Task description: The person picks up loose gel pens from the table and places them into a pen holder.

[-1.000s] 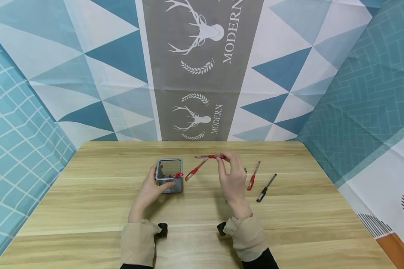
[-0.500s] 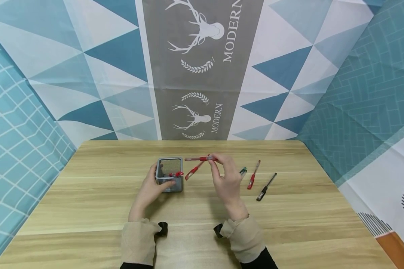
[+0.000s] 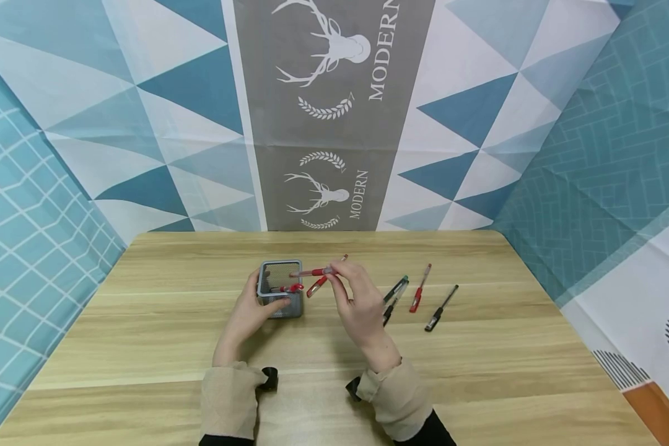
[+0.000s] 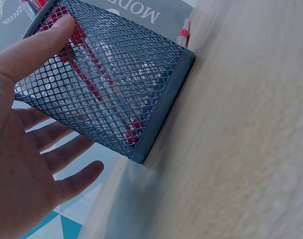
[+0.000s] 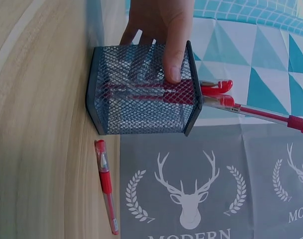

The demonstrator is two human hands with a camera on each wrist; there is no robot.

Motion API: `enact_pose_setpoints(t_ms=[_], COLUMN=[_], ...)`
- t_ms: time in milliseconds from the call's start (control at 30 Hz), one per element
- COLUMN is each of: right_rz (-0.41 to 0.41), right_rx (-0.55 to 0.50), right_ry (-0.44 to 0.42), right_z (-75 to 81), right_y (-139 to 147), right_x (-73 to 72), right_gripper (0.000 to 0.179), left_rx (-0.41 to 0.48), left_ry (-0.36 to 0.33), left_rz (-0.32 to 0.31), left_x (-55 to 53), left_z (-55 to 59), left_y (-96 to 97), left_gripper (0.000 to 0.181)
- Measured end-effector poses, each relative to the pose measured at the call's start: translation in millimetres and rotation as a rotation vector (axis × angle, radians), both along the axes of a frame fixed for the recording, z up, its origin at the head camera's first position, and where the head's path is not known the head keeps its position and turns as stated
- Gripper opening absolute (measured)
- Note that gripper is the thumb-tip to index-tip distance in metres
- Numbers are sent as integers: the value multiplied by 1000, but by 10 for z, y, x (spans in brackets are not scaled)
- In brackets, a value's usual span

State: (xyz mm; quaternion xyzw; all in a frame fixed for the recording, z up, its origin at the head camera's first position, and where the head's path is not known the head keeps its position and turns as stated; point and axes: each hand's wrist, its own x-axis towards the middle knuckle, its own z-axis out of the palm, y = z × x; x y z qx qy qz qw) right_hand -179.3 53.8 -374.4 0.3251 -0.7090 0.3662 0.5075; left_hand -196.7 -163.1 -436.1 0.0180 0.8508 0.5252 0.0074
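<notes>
Head | backdrop (image 3: 312, 137): MODERN | left grip (image 3: 249, 314) holds mesh cup (image 3: 293, 310) | right grip (image 3: 360, 306) pinches red pen (image 3: 315, 272), lettering unclear

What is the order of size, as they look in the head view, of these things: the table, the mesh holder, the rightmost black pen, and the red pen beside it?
Largest to smallest:
1. Table
2. Mesh holder
3. Black pen and red pen: too alike to rank.
</notes>
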Motion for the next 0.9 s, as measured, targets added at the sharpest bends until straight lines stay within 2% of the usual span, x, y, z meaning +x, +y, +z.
enact_pose_setpoints(t_ms=[300, 467, 900], right_rz=[45, 36, 83], right_rx=[35, 73, 140], right_ry=[67, 111, 79], right_z=[3, 4, -28], right_y=[-85, -122, -137], right_x=[39, 58, 71], right_gripper=[17, 17, 20], left_rx=[-8, -4, 9], left_ry=[16, 27, 31], left_rz=[-2, -2, -7], left_x=[-10, -5, 0], left_z=[-27, -16, -3], left_y=[-9, -5, -6], left_gripper=[99, 99, 96])
